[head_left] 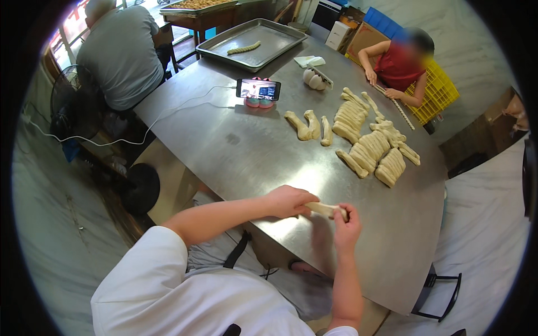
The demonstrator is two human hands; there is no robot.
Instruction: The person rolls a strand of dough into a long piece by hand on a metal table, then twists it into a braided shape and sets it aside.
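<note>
A short strip of pale dough (321, 208) stretches between my two hands, just above the near edge of the steel table. My left hand (289, 202) grips its left end, fingers curled over it. At the other end, my right hand (346, 218) pinches the dough between thumb and fingers. Farther off to the right lie several cut dough strips in rows (370, 151), packed side by side. A few looser dough pieces (305, 126) rest to the left of those rows.
A phone on a stand (258, 89) with a white cable stands mid-table. Beyond it is a metal tray (269, 50) holding one twisted dough piece (244, 48). A person in red (399, 70) works a long dough rope (399, 110) at the far right. A black fan (75, 98) stands left.
</note>
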